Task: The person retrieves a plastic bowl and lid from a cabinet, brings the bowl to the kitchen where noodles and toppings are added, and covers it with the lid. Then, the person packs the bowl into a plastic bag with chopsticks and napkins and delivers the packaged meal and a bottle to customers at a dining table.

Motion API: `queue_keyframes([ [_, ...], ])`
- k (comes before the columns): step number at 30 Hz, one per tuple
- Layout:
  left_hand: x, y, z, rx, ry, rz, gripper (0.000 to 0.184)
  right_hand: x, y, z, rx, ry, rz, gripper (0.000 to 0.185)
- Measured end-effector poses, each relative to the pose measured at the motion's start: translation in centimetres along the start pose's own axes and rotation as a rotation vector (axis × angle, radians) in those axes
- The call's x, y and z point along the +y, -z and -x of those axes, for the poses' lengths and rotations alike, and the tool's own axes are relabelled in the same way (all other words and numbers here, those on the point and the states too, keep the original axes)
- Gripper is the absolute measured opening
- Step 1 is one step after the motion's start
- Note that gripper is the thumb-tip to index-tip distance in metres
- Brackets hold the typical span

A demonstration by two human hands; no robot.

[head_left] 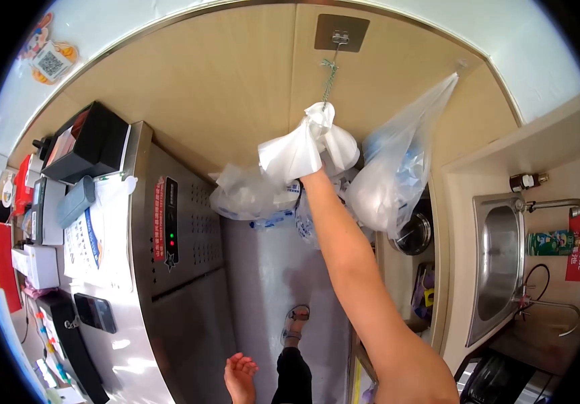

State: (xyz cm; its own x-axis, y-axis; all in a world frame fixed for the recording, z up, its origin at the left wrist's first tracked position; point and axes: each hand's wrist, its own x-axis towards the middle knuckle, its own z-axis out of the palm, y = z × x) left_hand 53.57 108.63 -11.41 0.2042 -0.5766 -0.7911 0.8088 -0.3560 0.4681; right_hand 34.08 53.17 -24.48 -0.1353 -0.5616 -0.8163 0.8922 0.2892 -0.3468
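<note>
My right forearm [344,252] stretches up to a white soft bundle, paper or cloth [290,155], which hangs by a green cord [330,82] from a hook plate [341,34] on the wooden panel. The bundle covers my right hand from the wrist on, so its fingers are hidden. Low in view, my left hand [241,377] is empty, palm turned up, with its fingers loosely bent. Just right of the bundle hangs a translucent plastic bag [391,178] with pale and blue contents. More clear plastic bags [246,194] lie below and left of it.
A steel cabinet [182,236] with a lit control panel flanks the left side; a phone [95,313] and a black box [91,145] rest on top. To the right is a sink [502,269] with taps. Grey floor [256,283] runs between, with a sandalled foot [295,324].
</note>
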Motion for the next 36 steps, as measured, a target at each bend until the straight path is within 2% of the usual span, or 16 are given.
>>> queue_keyframes([
  [5,0.9,-6.1,0.4,0.124,-0.048,-0.064,0.035,1.5,3.6,0.8,-0.104,0.109,0.01,0.026],
  [8,-0.1,-6.7,0.6,0.081,-0.023,-0.072,0.033,2.3,10.2,10.2,-0.203,0.053,0.028,0.016],
  [10,-0.9,-7.0,0.5,0.007,-0.012,-0.104,0.031,2.4,15.6,17.3,-0.324,0.231,0.121,0.007],
  [13,-2.9,-7.0,1.3,-0.081,0.017,-0.146,0.036,2.1,25.2,28.4,-0.065,0.47,0.419,0.009],
  [17,-5.5,-9.7,4.8,-0.463,0.343,0.014,0.061,-0.6,36.6,45.5,0.027,0.686,0.566,0.02],
  [19,-7.5,-10.4,8.6,-0.639,0.509,0.088,0.069,-1.9,42.9,53.9,0.079,0.702,0.628,0.015],
  [23,-10.3,-8.3,20.9,-0.939,0.664,-0.044,0.062,-1.0,54.5,68.4,0.149,0.793,0.556,0.022],
  [25,-13.2,-6.9,28.2,-0.996,0.437,-0.666,0.053,-0.6,59.4,74.1,0.199,0.806,0.358,0.024],
  [26,-15.1,-5.4,32.1,-1.017,0.459,-0.688,0.053,0.6,62.2,77.3,0.226,0.821,0.334,0.024],
  [28,-18.9,-3.5,38.8,-0.892,0.404,-0.668,0.047,2.3,67.4,81.8,0.494,0.578,0.224,0.02],
  [30,-23.7,-0.1,41.1,-0.986,0.286,-0.714,0.042,4.3,71.9,85.0,0.454,0.633,0.041,0.022],
  [32,-25.5,1.1,45.0,-1.015,-0.147,-0.904,0.031,6.2,74.8,88.6,0.263,0.431,-0.024,0.025],
  [33,-26.2,1.2,47.2,-1.133,-0.153,-0.681,0.025,6.1,76.3,90.9,0.281,0.444,-0.058,0.025],
  [34,-25.8,1.3,48.8,-1.157,-0.136,-0.701,0.025,4.5,76.9,93.6,0.243,0.211,0.328,0.023],
  [35,-24.9,1.0,49.7,-1.318,-0.292,-0.944,0.025,3.0,77.2,95.7,0.187,-0.032,0.711,0.021],
  [36,-24.4,0.7,51.4,-1.467,-0.462,-1.183,0.025,1.9,77.8,97.6,0.3,0.243,0.795,0.019],
])
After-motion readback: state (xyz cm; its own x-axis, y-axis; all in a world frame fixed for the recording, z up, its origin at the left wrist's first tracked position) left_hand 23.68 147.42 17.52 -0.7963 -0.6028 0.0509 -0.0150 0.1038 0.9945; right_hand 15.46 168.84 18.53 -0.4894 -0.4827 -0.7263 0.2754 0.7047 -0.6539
